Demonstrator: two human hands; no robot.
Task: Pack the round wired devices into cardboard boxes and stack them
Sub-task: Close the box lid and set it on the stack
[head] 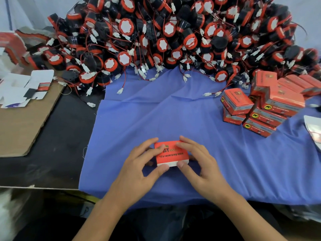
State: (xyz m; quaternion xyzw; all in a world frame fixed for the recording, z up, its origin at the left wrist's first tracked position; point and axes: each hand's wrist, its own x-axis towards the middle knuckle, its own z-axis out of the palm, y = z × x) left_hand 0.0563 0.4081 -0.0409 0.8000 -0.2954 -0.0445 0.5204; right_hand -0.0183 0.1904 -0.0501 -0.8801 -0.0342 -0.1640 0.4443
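While the left hand (137, 171) and right hand (201, 164) grip a red box (171, 154) with curled fingers (148, 143) near the blue cloth (173, 115)'s front edge, packed boxes (264, 110) stand stacked at its right side and wired devices (165, 35) lie heaped along its far edge.

Red box (171, 154), blue cloth (173, 115), red/blk devices (165, 32).

Red box (173, 156) front centre; device heap (173, 32) behind; box stack (264, 108) right.
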